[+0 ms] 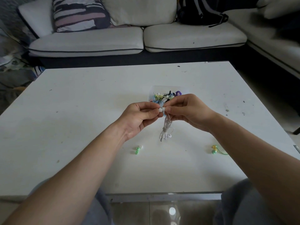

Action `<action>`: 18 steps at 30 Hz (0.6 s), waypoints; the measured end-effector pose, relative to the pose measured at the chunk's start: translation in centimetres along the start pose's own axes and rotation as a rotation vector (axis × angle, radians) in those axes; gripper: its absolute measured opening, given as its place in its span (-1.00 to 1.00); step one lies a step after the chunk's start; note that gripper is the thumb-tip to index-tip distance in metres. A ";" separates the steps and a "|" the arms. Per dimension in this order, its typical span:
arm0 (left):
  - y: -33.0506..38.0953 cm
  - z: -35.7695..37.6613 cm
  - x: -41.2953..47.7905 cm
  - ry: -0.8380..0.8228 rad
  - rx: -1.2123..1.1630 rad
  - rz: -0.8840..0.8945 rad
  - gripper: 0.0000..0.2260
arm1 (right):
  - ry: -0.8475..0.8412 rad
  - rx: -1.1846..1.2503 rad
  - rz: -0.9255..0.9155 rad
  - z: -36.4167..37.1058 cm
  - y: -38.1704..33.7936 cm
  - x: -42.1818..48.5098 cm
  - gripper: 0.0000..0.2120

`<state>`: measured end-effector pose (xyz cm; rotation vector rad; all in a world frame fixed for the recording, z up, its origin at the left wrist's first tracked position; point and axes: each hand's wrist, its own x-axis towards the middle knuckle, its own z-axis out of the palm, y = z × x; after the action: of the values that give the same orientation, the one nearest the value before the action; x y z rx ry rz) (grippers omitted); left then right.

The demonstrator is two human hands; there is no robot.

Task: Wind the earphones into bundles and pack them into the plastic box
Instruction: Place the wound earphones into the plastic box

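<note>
A person seated at a scuffed white low table [81, 111] holds a pair of white wired earphones [166, 127] above its middle. The left hand [139, 117] pinches one rounded white bud between thumb and forefinger, and the right hand [188, 111], fingers curled, pinches the other bud right beside it, so the two buds touch between the fingertips. The thin white cable hangs below in loose loops, its lower end reaching the tabletop. At twelve o'clock from the hands, just behind them and partly hidden by the fingers, stands a small clear plastic box [155, 87]. It holds a crowded heap of wound earphone bundles in yellow-green, white, black, purple, pale blue and pink, which rise to about its rim. A loose pair of pale green earbuds [138, 150] lies on the table at seven o'clock from the hands. A yellow-and-green pair with a thin green cord [214, 149] lies at four o'clock, partly behind the right forearm. Beyond the table's far edge stands a white cushioned sofa with dark piping [97, 43]. A pink, black and white striped cushion [78, 13] sits on it at eleven o'clock and a black backpack [199, 12] at one o'clock.
</note>
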<state>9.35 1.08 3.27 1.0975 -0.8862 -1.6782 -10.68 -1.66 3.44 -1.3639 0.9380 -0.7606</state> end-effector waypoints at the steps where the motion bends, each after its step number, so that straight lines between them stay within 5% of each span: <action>1: 0.0 0.0 0.0 -0.001 0.002 0.000 -0.85 | 0.000 -0.010 -0.004 0.0 0.0 0.0 -0.87; 14: -0.1 -0.1 -0.1 -0.010 0.010 0.007 -0.85 | -0.034 0.040 0.011 -0.1 0.1 0.1 -0.75; 18: 0.0 -0.2 -0.1 -0.019 0.019 0.003 -0.84 | -0.011 -0.014 0.001 -0.1 0.1 0.2 -0.89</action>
<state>9.51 1.14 3.20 1.0936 -0.9178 -1.6833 -10.69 -1.88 3.32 -1.3781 0.9369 -0.7468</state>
